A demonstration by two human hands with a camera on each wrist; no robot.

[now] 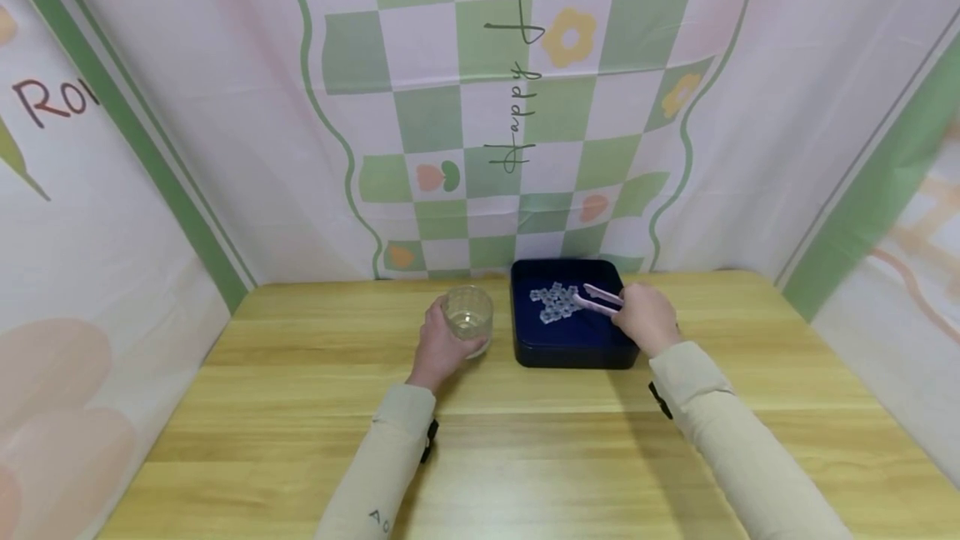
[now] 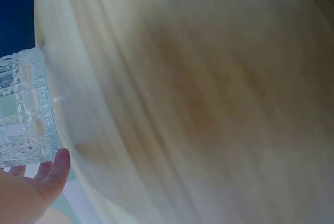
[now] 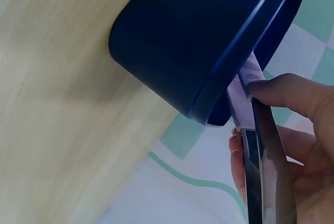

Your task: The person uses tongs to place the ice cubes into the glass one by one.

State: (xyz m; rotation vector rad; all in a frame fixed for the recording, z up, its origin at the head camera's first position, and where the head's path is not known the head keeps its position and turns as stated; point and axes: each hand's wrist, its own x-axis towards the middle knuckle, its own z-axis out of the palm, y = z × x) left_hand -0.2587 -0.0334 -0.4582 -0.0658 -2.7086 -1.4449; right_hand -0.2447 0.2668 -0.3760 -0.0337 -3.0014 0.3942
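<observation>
Backdrop [image 1: 427,119]: soft printed cloth with green-and-white checks, flowers and script, hanging behind the table [image 1: 480,473].
Table: flat, with a yellowish wood grain.
Sleeves [image 1: 742,448]: cream fabric, both arms reaching forward, the right one angling inward.
Tray [image 1: 577,355]: dark blue, smooth, squarish with rounded corners; the right wrist view shows its outer wall up close.
Left hand [image 1: 441,348]: curled round the glass [image 1: 468,319], thumb across the near side.
Right hand [image 1: 647,317]: at the tray's right edge, pinching the tongs [image 1: 597,307] between thumb and fingers.
Glass: clear, round-mouthed, just left of the tray; only the left wrist view brings out its blocky, patterned wall.
Tongs: pale pink ends, parted, inside the tray; the right wrist view adds shiny handles.
Clear pieces [image 1: 557,305]: small, transparent, clustered by the tong tips; only the head view shows them.
</observation>
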